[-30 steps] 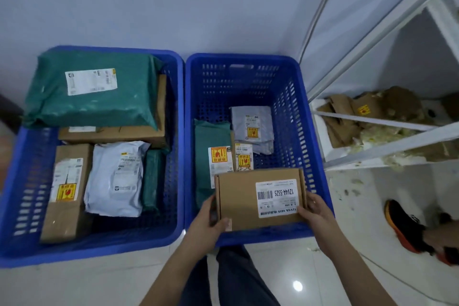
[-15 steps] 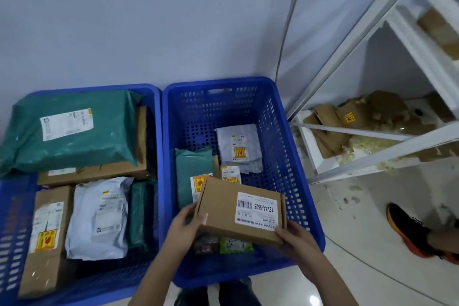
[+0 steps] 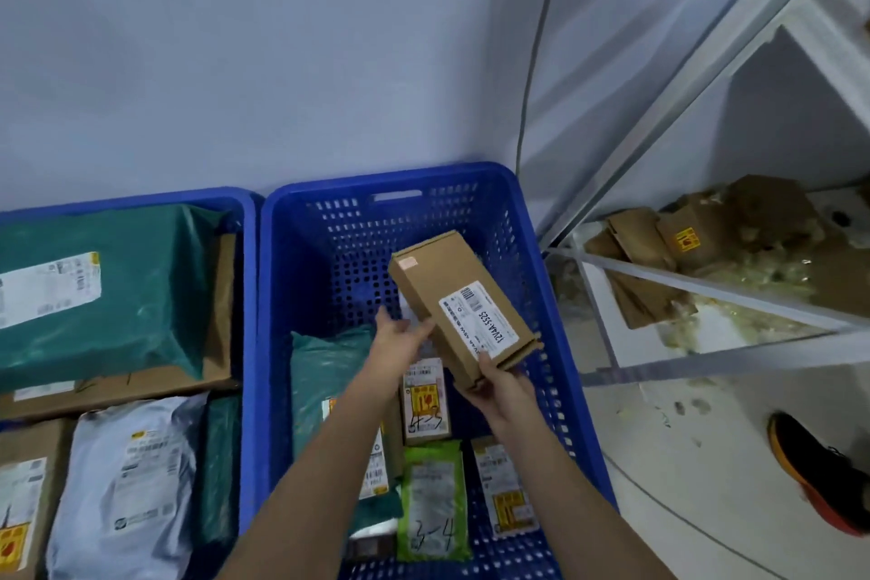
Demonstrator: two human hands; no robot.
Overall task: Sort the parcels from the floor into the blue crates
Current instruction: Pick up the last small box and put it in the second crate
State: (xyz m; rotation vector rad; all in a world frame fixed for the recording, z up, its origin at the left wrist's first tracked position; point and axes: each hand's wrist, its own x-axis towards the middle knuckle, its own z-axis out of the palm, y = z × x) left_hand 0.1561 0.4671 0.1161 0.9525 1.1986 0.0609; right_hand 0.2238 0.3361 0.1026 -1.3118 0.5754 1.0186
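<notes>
While my forearms reach out over the near rim of the right crate (image 3: 584,400), I hold the cardboard box (image 3: 452,297) above its middle, tilted with one end raised toward the far wall. My right hand (image 3: 499,384) grips the box's near lower corner, fingers curled under it and thumb on top beside the label. My left hand (image 3: 398,334) has its fingers fairly straight, propping the box's left long edge from below rather than clasping it.

To set it down well, I judge I should lower it flat into the open space at the back of the crate, label up, and only let go once it rests on something, so it does not slide onto the smaller parcels. Those lie just below my wrists: a green pouch (image 3: 430,504) with handwriting, a small parcel with a yellow sticker (image 3: 423,396) and a teal mailer (image 3: 329,372).

The box is plain brown, long and shallow, with crisp edges and a tuck flap at the near end. Its white label (image 3: 480,320) carries a barcode and the code 12V4A-5525. It looks rigid and light enough for this hold.

Further left, the other crate (image 3: 247,297) holds a big teal bag (image 3: 117,287) and a grey mailer (image 3: 127,485).
</notes>
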